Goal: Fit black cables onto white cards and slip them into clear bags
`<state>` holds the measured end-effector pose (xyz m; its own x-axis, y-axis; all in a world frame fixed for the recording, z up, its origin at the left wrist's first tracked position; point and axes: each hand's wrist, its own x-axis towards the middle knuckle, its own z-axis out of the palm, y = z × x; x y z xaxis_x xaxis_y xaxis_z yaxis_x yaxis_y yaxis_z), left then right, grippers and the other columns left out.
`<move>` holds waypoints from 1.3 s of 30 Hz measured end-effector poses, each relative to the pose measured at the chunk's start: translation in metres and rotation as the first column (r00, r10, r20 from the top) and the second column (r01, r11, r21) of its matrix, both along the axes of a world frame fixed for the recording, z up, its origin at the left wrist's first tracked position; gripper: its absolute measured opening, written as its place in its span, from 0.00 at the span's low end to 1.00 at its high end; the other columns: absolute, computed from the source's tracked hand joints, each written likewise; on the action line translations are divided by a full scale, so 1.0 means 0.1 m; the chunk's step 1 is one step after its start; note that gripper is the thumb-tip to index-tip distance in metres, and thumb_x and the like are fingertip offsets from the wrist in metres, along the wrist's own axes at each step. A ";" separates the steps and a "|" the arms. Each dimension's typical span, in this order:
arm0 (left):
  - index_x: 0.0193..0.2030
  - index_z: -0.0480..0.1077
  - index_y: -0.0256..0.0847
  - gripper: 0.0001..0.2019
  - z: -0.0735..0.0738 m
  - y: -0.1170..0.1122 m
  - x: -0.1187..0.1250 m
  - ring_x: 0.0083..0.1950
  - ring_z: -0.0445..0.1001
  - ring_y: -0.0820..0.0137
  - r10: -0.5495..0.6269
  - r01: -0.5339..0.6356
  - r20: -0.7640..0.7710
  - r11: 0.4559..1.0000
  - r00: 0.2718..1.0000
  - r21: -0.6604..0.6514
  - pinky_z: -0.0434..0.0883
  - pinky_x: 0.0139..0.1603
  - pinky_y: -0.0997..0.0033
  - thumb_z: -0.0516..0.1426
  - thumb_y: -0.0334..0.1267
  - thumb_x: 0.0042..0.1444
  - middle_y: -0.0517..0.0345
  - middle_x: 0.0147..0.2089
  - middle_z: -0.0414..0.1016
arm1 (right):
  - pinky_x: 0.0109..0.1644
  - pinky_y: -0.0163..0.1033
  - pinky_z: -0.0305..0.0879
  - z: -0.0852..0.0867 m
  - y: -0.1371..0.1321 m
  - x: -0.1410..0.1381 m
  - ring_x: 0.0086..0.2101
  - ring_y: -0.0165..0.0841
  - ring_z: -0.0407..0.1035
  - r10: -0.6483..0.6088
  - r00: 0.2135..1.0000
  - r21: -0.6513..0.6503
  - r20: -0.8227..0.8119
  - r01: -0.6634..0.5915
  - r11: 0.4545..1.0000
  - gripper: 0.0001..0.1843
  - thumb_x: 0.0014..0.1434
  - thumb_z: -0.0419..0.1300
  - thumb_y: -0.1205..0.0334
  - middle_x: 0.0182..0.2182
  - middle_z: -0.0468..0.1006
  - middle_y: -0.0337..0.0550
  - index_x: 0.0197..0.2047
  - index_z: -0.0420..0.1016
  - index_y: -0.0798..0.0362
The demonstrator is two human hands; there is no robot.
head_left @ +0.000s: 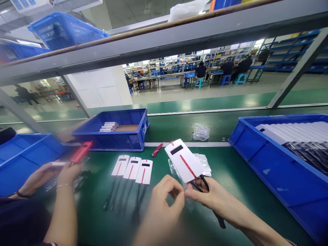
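My right hand point(208, 194) grips a white flat device point(185, 163) by its lower end, where black cables point(218, 218) come out. The device has a dark window and a red stripe, and it tilts up over the bench. My left hand point(166, 201) is closed in a pinch just beneath the device, its fingertips meeting those of my right hand. Whatever that pinch holds is too small to make out. Clear plastic bags point(205, 164) lie behind the device. Left of my hands, three similar white devices point(132, 168) lie in a row, cables toward me.
A red utility knife point(158, 149) and crumpled clear plastic point(201, 132) lie farther back. Blue bins stand at the back left point(120, 138) and on the right point(276, 167), the right one holding many white devices. At left, a co-worker's hands point(68, 172) hold a red object point(82, 152).
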<state>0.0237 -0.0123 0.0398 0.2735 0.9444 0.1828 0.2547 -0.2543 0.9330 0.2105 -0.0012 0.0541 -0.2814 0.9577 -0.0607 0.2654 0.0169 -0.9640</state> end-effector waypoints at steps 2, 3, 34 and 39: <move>0.29 0.64 0.42 0.09 -0.03 0.00 -0.02 0.36 0.68 0.68 0.075 -0.075 -0.009 0.997 0.997 0.030 0.64 0.37 0.70 0.55 0.32 0.61 0.58 0.33 0.68 | 0.34 0.36 0.64 -0.04 0.02 0.04 0.30 0.34 0.65 -0.060 0.997 0.002 0.039 0.060 0.998 0.15 0.54 0.66 0.48 0.27 0.72 0.35 0.27 0.71 0.50; 0.29 0.64 0.42 0.09 -0.05 0.01 -0.02 0.35 0.68 0.68 0.103 -0.102 -0.022 0.994 0.994 0.048 0.64 0.37 0.70 0.55 0.31 0.61 0.58 0.33 0.68 | 0.33 0.36 0.64 -0.08 0.02 0.06 0.29 0.33 0.64 -0.097 0.993 0.001 0.061 0.097 0.995 0.15 0.53 0.66 0.49 0.26 0.71 0.34 0.26 0.70 0.50; 0.27 0.63 0.39 0.16 -0.30 0.17 0.08 0.28 0.54 0.75 -0.202 0.266 0.202 0.889 0.958 -0.373 0.52 0.30 0.73 0.65 0.42 0.52 0.66 0.25 0.59 | 0.41 0.39 0.70 -0.09 -0.11 0.22 0.39 0.38 0.71 0.022 0.999 -0.077 -0.036 -0.024 0.997 0.20 0.52 0.69 0.48 0.42 0.76 0.43 0.43 0.72 0.51; 0.27 0.63 0.40 0.14 -0.32 0.14 0.08 0.28 0.54 0.75 -0.197 0.278 0.235 0.879 0.952 -0.388 0.51 0.29 0.73 0.66 0.39 0.50 0.68 0.23 0.58 | 0.33 0.35 0.61 -0.09 -0.09 0.23 0.30 0.30 0.61 0.011 0.999 -0.052 -0.052 -0.014 0.999 0.15 0.56 0.67 0.50 0.31 0.69 0.34 0.37 0.69 0.51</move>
<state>0.0316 0.0017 0.0082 0.4988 0.8556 -0.1388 0.0501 0.1314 0.9901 0.2335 -0.0100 0.0454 -0.2976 0.9499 -0.0958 0.2150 -0.0311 -0.9761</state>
